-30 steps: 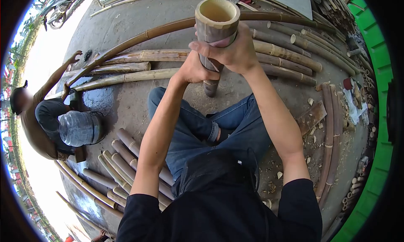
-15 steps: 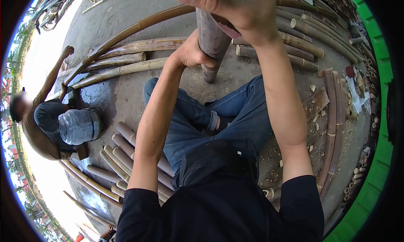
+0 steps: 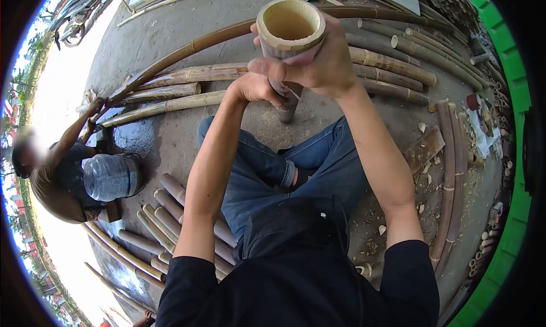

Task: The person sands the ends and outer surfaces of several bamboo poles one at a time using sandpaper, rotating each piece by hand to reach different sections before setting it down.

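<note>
A thick bamboo tube [image 3: 291, 43] stands upright in front of me, its pale hollow end facing up towards me and its lower end near the floor. My left hand [image 3: 259, 89] is closed around the tube's middle. Above it, my right hand [image 3: 330, 62] wraps the tube just below the rim, pressing a reddish sheet that looks like sandpaper [image 3: 302, 57] against its side. Most of that sheet is hidden under the fingers. My crossed legs in jeans [image 3: 256, 162] lie below the tube.
Bamboo poles [image 3: 392, 71] lie across the floor ahead, and shorter tubes [image 3: 165, 213] lie at my left. A person [image 3: 54, 179] sits at far left, hands on a long pole, beside a clear water jug [image 3: 111, 178]. A machete-like blade [image 3: 424, 147] and wood chips lie at right.
The tube's top has tilted towards me, so its hollow end now shows. My right hand has moved down in view. The other person's raised hand has come down onto the pole.
</note>
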### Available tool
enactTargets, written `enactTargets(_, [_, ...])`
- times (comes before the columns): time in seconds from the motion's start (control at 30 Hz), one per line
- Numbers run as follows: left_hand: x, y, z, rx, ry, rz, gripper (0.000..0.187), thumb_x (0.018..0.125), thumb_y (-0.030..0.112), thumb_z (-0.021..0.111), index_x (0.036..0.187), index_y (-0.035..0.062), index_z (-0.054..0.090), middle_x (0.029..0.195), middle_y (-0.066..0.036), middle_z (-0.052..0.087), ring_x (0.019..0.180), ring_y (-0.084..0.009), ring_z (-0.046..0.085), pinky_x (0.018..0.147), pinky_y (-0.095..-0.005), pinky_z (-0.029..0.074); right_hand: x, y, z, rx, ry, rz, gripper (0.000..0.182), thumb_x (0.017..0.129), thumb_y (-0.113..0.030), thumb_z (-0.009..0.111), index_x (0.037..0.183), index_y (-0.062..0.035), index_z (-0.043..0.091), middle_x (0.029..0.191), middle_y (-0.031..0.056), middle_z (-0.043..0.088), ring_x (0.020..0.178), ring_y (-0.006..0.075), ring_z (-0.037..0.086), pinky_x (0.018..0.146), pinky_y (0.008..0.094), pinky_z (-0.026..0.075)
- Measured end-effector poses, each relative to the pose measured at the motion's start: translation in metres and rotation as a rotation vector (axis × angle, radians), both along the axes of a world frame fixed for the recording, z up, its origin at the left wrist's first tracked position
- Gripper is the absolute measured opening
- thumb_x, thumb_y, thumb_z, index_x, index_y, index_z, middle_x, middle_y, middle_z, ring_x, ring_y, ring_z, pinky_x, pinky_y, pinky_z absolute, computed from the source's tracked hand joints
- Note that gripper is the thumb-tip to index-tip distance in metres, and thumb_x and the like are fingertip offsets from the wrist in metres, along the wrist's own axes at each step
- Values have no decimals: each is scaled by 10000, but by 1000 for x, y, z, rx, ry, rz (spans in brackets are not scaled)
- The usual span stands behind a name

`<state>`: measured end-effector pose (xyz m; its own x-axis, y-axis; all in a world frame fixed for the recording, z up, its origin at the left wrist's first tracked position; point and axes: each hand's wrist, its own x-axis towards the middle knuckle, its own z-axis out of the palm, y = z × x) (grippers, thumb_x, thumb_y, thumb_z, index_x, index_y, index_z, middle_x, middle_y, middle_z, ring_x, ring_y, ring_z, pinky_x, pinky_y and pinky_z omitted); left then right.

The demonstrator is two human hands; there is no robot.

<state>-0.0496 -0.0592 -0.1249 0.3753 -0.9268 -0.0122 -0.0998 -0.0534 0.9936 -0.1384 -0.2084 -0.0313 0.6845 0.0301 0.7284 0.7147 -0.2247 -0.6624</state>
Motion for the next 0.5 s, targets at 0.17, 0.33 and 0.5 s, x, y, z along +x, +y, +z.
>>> enactTargets(0.17, [11,-3,-16,83,8,-131,772,492,12,841,1250,26,699,1119,-86,725,1018,-251,679,949,-344,522,9,-1,-2,136,-170,-98,643,634,-396,998,1090,-55,699,962,53,765,861,164,747,796,304,614])
enactTargets(0.33, [1,-7,-6,-161,-130,53,682,493,11,843,1163,1,717,1024,-86,743,970,-258,684,911,-364,547,1,-3,5,83,-97,-202,631,633,-398,979,1073,-51,688,1011,83,766,875,196,753,788,320,607])
enactTargets(0.5, [27,10,-22,330,-384,-145,755,563,41,822,1296,7,641,1159,-147,715,1110,-271,658,967,-414,517,-8,10,-33,127,5,-333,682,604,-357,970,1123,-31,670,998,139,763,887,277,761,818,381,610])
